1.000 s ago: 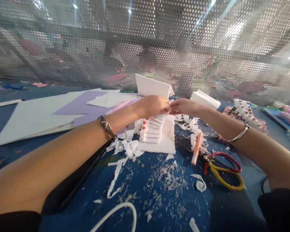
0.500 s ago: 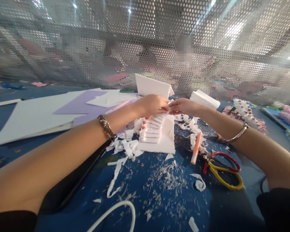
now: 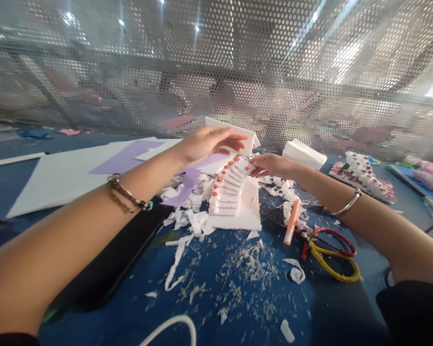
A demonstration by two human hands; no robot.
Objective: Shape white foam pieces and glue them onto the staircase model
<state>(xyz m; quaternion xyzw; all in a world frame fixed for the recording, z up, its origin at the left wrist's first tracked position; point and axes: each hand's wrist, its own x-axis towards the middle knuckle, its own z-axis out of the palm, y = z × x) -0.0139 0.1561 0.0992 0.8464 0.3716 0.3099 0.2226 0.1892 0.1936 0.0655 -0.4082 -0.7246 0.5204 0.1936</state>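
Note:
A curved row of white foam steps (image 3: 228, 198), like a small staircase, stands on a white foam board (image 3: 251, 206). Red dots line its left edge, and another sits near the top step. My right hand (image 3: 274, 165) pinches the right end of the top step (image 3: 242, 165); its fingertips are partly hidden. My left hand (image 3: 216, 142) hovers above and left of the steps, fingers stretched out and holding nothing. Behind it rises a folded white board (image 3: 250, 139).
Paper scraps (image 3: 197, 221) lie around the board. Scissors (image 3: 334, 254) and an orange stick (image 3: 292, 222) are at the right. White and purple sheets (image 3: 68, 180) and a black flat object (image 3: 119, 264) lie left. A perforated metal panel (image 3: 216, 62) stands behind.
My left hand has let go of the top of the steps and moved up and left, its fingers opening. My right hand stays at the top step. More of the red dots now show.

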